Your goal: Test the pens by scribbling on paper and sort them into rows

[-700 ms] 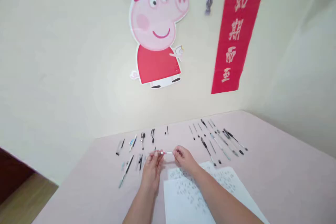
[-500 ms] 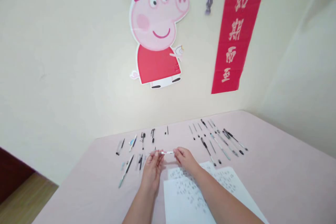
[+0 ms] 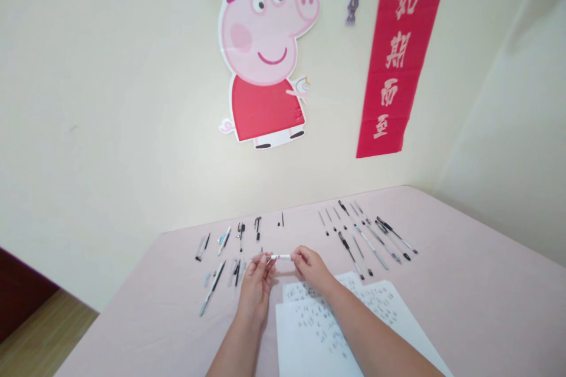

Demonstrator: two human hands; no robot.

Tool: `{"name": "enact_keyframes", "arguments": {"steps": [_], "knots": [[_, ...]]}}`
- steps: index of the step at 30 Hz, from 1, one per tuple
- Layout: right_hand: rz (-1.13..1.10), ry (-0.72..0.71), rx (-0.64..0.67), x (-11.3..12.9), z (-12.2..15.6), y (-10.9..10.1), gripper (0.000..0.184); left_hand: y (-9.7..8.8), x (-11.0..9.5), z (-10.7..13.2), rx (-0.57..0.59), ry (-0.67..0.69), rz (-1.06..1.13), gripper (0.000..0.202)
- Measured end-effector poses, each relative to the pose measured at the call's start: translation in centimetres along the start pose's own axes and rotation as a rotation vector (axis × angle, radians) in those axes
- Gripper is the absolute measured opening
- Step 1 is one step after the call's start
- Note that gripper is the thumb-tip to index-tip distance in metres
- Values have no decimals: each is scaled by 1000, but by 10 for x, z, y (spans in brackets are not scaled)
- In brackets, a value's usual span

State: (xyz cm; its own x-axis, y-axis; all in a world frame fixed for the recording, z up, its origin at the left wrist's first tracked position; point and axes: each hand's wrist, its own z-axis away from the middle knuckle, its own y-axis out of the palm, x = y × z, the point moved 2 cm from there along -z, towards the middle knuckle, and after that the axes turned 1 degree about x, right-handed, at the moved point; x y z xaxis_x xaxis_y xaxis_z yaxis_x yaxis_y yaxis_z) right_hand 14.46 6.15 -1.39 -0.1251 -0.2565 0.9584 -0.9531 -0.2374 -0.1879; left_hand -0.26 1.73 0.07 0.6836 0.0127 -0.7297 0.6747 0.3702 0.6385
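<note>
Head view shows a big pink table with white paper sheets. Above it, the left hand and right hand each pinch one end of a small white pen, near rows of pens.

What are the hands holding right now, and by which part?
A white pen, held level above the table: left hand pinches its left end, right hand its right end.

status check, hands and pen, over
Left hand and right hand both gripping one white pen, level above table. Nothing blocking.
</note>
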Motion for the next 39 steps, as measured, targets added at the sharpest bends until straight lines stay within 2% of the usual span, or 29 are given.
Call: {"name": "enact_keyframes", "arguments": {"steps": [5, 7, 10, 14, 20, 22, 30, 39], "knots": [[-63, 99, 27, -10, -1, 2, 50, -1, 1, -1, 24, -10, -10, 6], [-75, 71, 15, -9, -2, 2, 43, -1, 1, -1, 17, -3, -11, 6], [-14, -41, -30, -1, -2, 0, 21, -1, 1, -2, 3, 10, -4, 5], [79, -89, -31, 5, -1, -1, 10, -1, 0, -3, -17, 3, 10, 6], [51, 8, 50, -1, 1, 1, 39, 0, 0, -2, -13, -10, 33, 11], [25, 33, 63, -2, 1, 2, 43, 0, 0, -1, -14, -10, 31, 11], [64, -99, -20, 8, 0, -1, 12, 0, -1, 0, -17, 7, 31, 6], [64, 1, 39, -2, 1, 2, 40, 0, 1, -2, -18, -12, 42, 11]]}}
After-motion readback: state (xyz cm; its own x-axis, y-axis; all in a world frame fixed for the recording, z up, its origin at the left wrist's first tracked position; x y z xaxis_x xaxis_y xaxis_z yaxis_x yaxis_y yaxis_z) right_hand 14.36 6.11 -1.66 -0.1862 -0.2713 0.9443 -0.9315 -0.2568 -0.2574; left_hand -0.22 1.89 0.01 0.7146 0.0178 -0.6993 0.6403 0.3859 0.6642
